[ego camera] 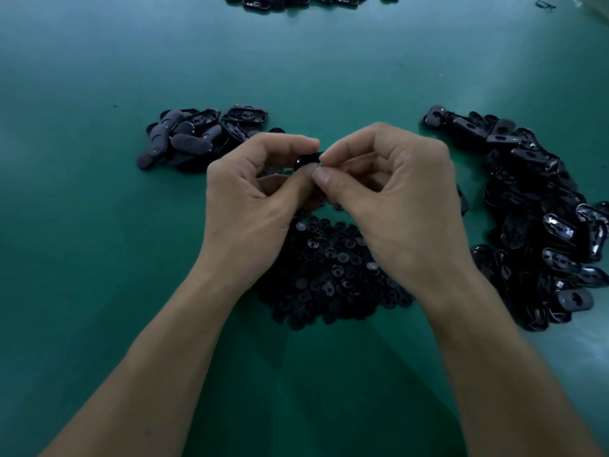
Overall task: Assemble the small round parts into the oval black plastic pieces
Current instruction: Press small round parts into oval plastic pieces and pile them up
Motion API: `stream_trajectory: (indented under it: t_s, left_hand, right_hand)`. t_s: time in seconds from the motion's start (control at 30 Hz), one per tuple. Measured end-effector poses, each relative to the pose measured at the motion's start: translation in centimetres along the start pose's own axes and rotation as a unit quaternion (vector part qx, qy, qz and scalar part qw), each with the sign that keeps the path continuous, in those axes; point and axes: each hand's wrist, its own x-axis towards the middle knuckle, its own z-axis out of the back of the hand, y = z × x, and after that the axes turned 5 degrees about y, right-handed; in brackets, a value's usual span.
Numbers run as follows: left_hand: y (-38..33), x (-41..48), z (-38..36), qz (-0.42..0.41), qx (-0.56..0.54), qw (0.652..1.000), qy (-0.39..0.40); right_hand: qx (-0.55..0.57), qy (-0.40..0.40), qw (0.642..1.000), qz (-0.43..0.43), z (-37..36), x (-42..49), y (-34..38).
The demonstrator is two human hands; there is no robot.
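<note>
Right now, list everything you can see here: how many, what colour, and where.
table: one, green, under everything
small round parts: one heap, uncountable, black, centre, below the hands
left oval pile: small heap, dark grey-black, beyond the left hand
right oval pile: large heap, glossy black, along the right side
far pile: one, black, cut off at the top edge
small dark scrap: one, top right, too small to identify
held black piece: one, between both hands, mostly hidden
left-hand grip: one, bare, pinches the held black piece
right-hand grip: one, bare, pinches its other side
</note>
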Motion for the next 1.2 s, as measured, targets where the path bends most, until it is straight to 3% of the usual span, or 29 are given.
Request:
stream_trajectory:
  t_s: [0.4,0.8,1.2]
  left_hand:
    - [0.1,0.2,0.2,-0.001,0.011,1.0,-0.007]
    - [0.2,0.2,0.2,0.007,0.0,1.0,-0.031]
    - [0.1,0.1,0.3,0.009,0.003,1.0,-0.008]
  right_hand:
    - [-0.059,-0.026,0.998,0.01,-0.5,0.0,0.0]
    - [-0.09,0.018,0.996,-0.021,-0.1,-0.2,0.1]
    - [-0.077,-0.046,0.996,0.021,0.8,0.2,0.4]
